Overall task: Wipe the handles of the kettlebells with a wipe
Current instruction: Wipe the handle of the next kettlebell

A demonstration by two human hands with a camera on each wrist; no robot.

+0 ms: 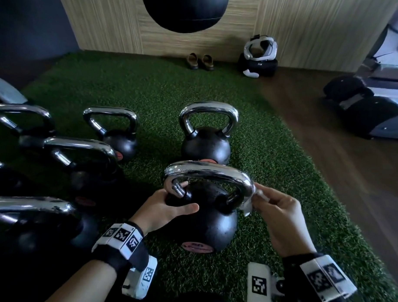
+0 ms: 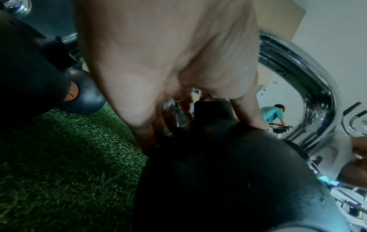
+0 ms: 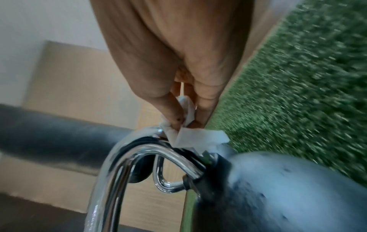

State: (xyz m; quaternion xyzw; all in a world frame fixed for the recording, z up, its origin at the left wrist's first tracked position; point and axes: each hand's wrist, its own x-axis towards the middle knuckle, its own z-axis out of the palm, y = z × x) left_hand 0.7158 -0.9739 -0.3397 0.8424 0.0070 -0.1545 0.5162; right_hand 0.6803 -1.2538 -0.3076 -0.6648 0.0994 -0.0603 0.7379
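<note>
Kettlebell handle point(image 1: 208, 171): chrome metal, glossy, mirror-smooth. Kettlebell body point(image 1: 210, 223): black, matt, faintly pitted. Wipe point(image 3: 190, 136): white, thin, crumpled, paper-like. Turf point(image 1: 164, 86): green, rough, fibrous. Wall panel point(image 1: 108, 19): wood-grain.

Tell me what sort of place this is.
Most likely a gym: rows of chrome-handled kettlebells stand on green artificial turf, a black punching bag hangs overhead, and what looks like a treadmill sits at the right.

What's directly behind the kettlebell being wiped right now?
Behind the near kettlebell stands another kettlebell upright on the green turf, further back a pair of shoes by the wall. The near chrome handle hides that kettlebell's base.
</note>
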